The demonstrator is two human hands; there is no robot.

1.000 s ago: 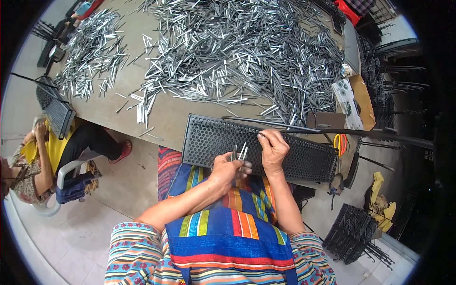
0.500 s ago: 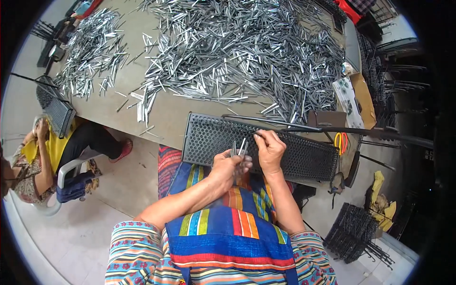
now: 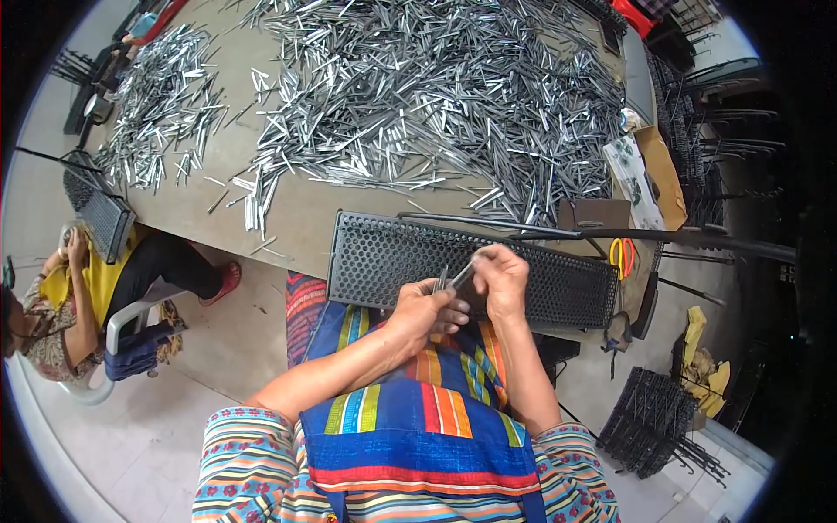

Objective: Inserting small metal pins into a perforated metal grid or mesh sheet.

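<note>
My left hand (image 3: 425,312) is closed around several thin metal rods (image 3: 442,281), whose tips stick up past the thumb. Close beside it, my right hand (image 3: 503,277) pinches the end of one metal rod (image 3: 463,275) between thumb and fingertips; motion blurs it a little. Both hands are over the near edge of a long black rack (image 3: 370,257), which is perforated with rows of small round holes and lies tilted between me and the table. A dark bar (image 3: 654,237) runs along its far side.
A large heap of metal rods (image 3: 418,105) covers much of the table (image 3: 301,205), with a smaller pile (image 3: 166,109) at left. Orange-handled scissors (image 3: 622,257) and an open carton (image 3: 660,174) are at right. A seated co-worker (image 3: 78,296) is at left; black racks (image 3: 649,418) stand lower right.
My right hand has moved from the rack's surface toward my left hand and now has a rod at its fingertips. The left hand has shifted slightly right and down.
</note>
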